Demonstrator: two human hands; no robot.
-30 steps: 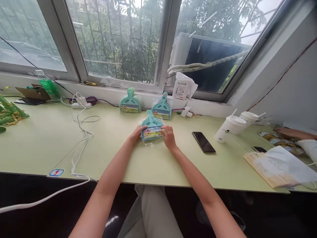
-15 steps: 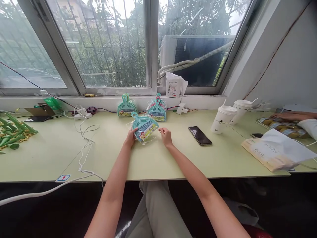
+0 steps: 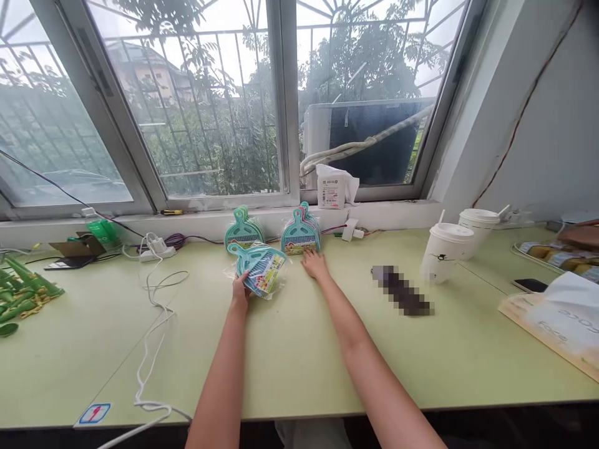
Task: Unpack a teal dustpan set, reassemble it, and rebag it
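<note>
My left hand grips a teal mini dustpan-and-brush set in clear wrap, lifted and tilted above the pale green table. My right hand rests with loose, parted fingers on the table and holds nothing. It lies just in front of a stack of wrapped dustpan sets leaning on the window sill. A second stack of the same sets stands to the left of that one, behind the held set.
A white cable and power strip lie at left, with green plastic parts at the far left edge. A phone, two lidded paper cups and a paper bag sit at right.
My left hand has lifted the wrapped set and swung it leftward. My right hand has let go and slid forward toward the right stack. The view has tilted up.
</note>
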